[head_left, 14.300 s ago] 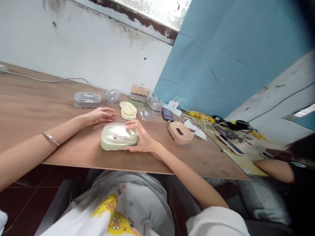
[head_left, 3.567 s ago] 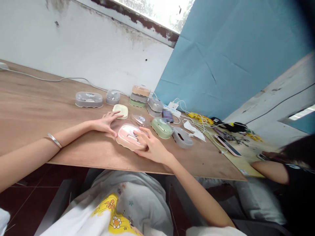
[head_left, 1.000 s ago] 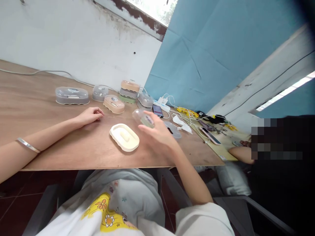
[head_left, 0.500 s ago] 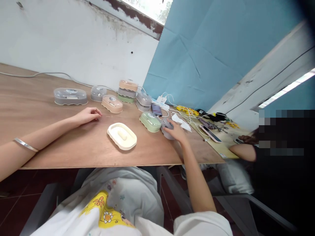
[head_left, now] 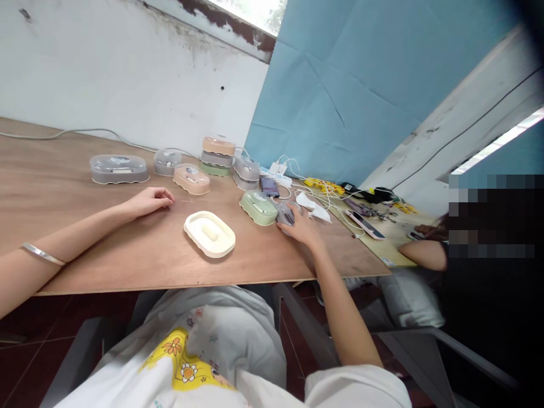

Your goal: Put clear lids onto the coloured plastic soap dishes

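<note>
Wooden tabletop [head_left: 63, 187], matte brown laminate with a pale edge band; no legible writing or brand on any item, the small round stickers on the lids being too small to read. Far left: long oval soap box with clear grey lid [head_left: 119, 169], scalloped base. Next: small round clear-lidded box [head_left: 167, 161]. Left hand [head_left: 148, 201] rests on the bare table, fingers loosely curled together, holding nothing; a thin silver bangle [head_left: 42, 254] sits on that forearm. Peach soap box with clear lid [head_left: 191, 178], closed, lies beyond the hand. Cream soap dish base [head_left: 209, 233], smooth glossy plastic, oval with a raised hump in its well, lies uncovered at table centre, apart from both hands. Behind it: stack of three boxes [head_left: 217, 155], peach over grey over green. Green soap box with clear lid [head_left: 258, 207], closed. Just beside it, right hand [head_left: 300, 226] lies palm down on a grey soap dish part [head_left: 285, 213], fingers spread and resting over it; whether they grip it cannot be told. Further right: white cables [head_left: 312, 199], a phone [head_left: 366, 225], another person's forearm [head_left: 419, 254].
</note>
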Available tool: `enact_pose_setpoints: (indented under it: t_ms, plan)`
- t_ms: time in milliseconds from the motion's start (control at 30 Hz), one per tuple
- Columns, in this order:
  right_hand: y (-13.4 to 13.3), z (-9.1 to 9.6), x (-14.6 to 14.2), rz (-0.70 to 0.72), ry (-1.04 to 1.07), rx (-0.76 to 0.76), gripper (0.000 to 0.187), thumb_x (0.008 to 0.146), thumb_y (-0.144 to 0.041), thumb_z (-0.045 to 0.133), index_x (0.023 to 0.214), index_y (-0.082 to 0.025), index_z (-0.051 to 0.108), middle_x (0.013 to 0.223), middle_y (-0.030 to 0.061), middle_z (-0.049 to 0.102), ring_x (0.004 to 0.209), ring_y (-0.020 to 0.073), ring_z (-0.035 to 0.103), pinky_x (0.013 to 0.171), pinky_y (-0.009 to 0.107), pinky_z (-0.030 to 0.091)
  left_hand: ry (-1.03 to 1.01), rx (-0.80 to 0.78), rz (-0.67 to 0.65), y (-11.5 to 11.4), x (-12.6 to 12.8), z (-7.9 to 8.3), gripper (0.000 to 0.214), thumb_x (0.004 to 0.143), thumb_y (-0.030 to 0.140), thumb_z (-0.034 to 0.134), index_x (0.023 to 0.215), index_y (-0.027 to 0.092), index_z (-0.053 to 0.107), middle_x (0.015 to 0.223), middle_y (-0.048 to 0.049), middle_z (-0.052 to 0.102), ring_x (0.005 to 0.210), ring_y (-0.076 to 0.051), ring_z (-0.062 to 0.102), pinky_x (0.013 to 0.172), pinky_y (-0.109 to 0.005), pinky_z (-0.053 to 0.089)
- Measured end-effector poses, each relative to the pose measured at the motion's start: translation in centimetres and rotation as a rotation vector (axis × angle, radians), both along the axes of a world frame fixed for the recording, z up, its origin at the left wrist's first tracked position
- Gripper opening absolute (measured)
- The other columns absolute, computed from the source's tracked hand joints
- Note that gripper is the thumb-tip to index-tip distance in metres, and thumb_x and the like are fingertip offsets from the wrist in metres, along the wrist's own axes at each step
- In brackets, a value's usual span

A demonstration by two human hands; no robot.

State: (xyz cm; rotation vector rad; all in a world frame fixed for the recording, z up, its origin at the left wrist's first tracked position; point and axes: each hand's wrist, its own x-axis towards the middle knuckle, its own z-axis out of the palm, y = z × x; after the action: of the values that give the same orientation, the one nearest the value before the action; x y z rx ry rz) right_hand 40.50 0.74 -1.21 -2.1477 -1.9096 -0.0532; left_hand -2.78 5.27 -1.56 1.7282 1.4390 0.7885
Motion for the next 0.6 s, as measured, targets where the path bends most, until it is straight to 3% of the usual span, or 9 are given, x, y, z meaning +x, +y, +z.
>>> enact_pose_setpoints:
  t_ms: [333, 467, 600]
  plan:
    - [1.5, -1.0, 0.9, 0.032, 0.000, 0.103, 0.076, 0.080, -0.061, 0.057, 0.142, -0.023, 0.039, 0.145, 0.0196, 0.037, 0.133, 0.0412, 0.037, 0.101, 0.054, 0.035, 0.027, 0.028, 0.014, 0.8, -0.3, -0.6, 0.028, 0.059, 0.042, 0.062, 0.077, 0.021, 0.062, 0.072, -0.0007, 0.066, 0.079, -0.023, 0.064, 0.077, -0.032, 0.048]
    - [1.9, -1.6, 1.5, 0.004, -0.042, 0.248, 0.074, 0.076, -0.062, 0.061, 0.134, -0.019, 0.046, 0.131, 0.0215, 0.045, 0.122, 0.0418, 0.045, 0.097, 0.055, 0.036, 0.046, 0.043, -0.008, 1.3, -0.6, -1.1, 0.032, 0.057, 0.046, 0.061, 0.078, 0.021, 0.062, 0.075, -0.0019, 0.067, 0.080, -0.024, 0.064, 0.077, -0.033, 0.048]
    - [2.0, -1.9, 1.8, 0.018, -0.054, 0.273, 0.068, 0.076, -0.061, 0.061, 0.128, -0.018, 0.050, 0.123, 0.0197, 0.049, 0.110, 0.0400, 0.052, 0.090, 0.054, 0.040, 0.076, 0.062, -0.026, 1.4, -0.8, -1.2, 0.036, 0.057, 0.049, 0.060, 0.080, 0.021, 0.063, 0.078, -0.0023, 0.068, 0.083, -0.024, 0.065, 0.079, -0.032, 0.049]
